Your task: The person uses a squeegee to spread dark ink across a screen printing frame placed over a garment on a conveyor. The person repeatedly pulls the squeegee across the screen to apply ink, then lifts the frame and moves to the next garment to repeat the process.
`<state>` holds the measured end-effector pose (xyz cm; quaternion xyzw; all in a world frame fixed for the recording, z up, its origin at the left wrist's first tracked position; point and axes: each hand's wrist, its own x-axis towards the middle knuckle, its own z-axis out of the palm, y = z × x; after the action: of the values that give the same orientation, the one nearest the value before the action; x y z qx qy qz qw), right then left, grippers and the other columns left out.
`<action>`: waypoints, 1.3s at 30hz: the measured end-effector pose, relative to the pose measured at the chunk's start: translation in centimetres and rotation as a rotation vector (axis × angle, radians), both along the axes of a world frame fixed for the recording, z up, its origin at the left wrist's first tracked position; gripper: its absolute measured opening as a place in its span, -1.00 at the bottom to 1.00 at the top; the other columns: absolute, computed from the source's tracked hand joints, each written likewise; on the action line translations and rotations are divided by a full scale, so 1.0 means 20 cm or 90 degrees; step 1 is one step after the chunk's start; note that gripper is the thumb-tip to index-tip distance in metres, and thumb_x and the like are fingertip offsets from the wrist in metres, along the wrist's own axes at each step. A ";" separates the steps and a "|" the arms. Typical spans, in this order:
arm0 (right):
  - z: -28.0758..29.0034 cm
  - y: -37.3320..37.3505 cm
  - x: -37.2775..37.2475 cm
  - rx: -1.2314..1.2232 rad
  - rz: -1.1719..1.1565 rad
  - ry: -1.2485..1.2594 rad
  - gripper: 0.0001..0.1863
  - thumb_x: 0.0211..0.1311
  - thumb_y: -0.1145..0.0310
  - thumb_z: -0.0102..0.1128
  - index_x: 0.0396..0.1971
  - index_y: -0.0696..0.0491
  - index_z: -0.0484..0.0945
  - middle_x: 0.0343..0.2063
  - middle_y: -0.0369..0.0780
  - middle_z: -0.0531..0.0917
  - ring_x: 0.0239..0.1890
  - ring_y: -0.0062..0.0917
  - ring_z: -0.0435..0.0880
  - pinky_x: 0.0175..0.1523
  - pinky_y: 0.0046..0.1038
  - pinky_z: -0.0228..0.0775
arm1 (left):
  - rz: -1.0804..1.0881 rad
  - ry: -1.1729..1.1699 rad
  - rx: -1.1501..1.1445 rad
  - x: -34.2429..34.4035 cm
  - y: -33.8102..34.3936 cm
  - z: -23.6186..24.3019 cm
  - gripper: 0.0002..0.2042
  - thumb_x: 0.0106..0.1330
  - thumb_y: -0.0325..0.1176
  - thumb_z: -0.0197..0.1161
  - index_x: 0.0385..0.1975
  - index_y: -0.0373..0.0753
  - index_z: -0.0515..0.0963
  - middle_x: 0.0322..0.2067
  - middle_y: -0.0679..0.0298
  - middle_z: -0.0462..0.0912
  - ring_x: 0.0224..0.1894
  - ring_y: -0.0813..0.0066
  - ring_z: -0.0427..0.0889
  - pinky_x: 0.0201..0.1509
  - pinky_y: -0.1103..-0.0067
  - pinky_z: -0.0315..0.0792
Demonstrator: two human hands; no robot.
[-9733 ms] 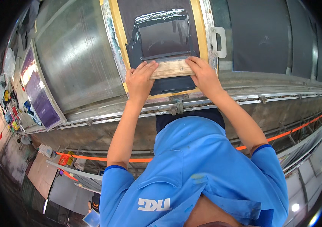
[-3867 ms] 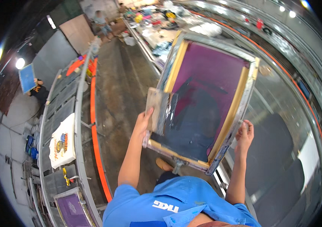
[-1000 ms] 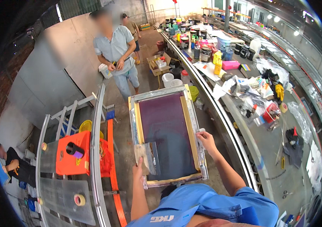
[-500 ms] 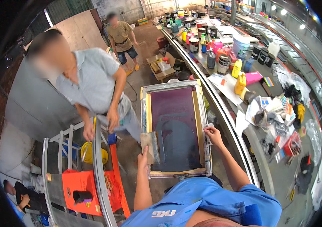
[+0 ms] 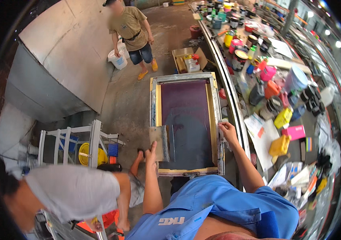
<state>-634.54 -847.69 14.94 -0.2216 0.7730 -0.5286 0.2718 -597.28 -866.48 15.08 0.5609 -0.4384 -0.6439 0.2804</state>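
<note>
A screen-printing frame (image 5: 153,100) with a metal rim lies in front of me, its mesh (image 5: 188,132) purple at the far end and dark grey nearer me. My left hand (image 5: 151,155) grips a squeegee (image 5: 158,138), a flat beige board with a grey edge. The squeegee lies over the frame's left rail and partly over the mesh. At the right rail, my right hand (image 5: 228,131) has its fingers pinched together; a small pale bit shows by the fingertips, too small to name.
A long bench (image 5: 234,108) on the right carries several bottles, ink cans and papers. To the left, a co-worker in a grey shirt (image 5: 74,192) bends near a metal rack (image 5: 94,140). Farther off, another person (image 5: 130,32) holds a white bucket (image 5: 118,60). A cardboard box (image 5: 182,60) stands behind the frame.
The grey-shirted co-worker has moved from upper left to lower left and bent down. The far person has come closer, a bucket now showing. My hands keep their places at the frame.
</note>
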 end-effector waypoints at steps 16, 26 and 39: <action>0.12 -1.76 -1.05 -0.212 -0.168 0.003 -0.76 0.38 0.34 0.31 -0.14 0.21 0.71 -0.30 -0.28 0.74 -0.26 -0.66 0.62 -0.10 -0.59 0.41 | -0.012 -0.005 0.020 -1.09 -1.73 0.23 -0.21 0.21 0.22 0.44 0.12 -0.46 0.51 0.02 0.10 0.63 0.07 0.32 0.59 0.17 0.44 0.43; -0.09 -2.52 -1.51 -0.193 -0.186 0.028 -0.82 0.41 0.27 0.29 -0.20 0.06 0.72 -0.51 -0.52 0.58 -0.53 -0.88 0.38 -0.45 -0.70 0.11 | -0.025 0.109 -0.021 -1.54 -2.67 -0.10 -0.28 0.26 0.12 0.44 0.25 -0.28 0.45 0.08 0.25 0.59 0.17 0.45 0.48 0.30 0.47 0.29; 0.07 -4.72 -2.01 -0.279 -0.048 -0.107 -0.80 0.29 0.26 0.37 -0.17 0.00 0.76 -0.56 -0.51 0.54 -0.56 -0.84 0.33 -0.49 -0.65 0.08 | 0.151 0.089 -0.062 -1.87 -4.24 0.01 -0.17 0.30 0.24 0.33 0.29 -0.42 0.41 0.22 0.05 0.55 0.21 0.23 0.58 0.26 0.34 0.48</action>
<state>-674.67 -942.06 16.29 -0.2014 0.6223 -0.7100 0.2609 -634.61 -951.26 15.29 0.5482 -0.3789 -0.6218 0.4113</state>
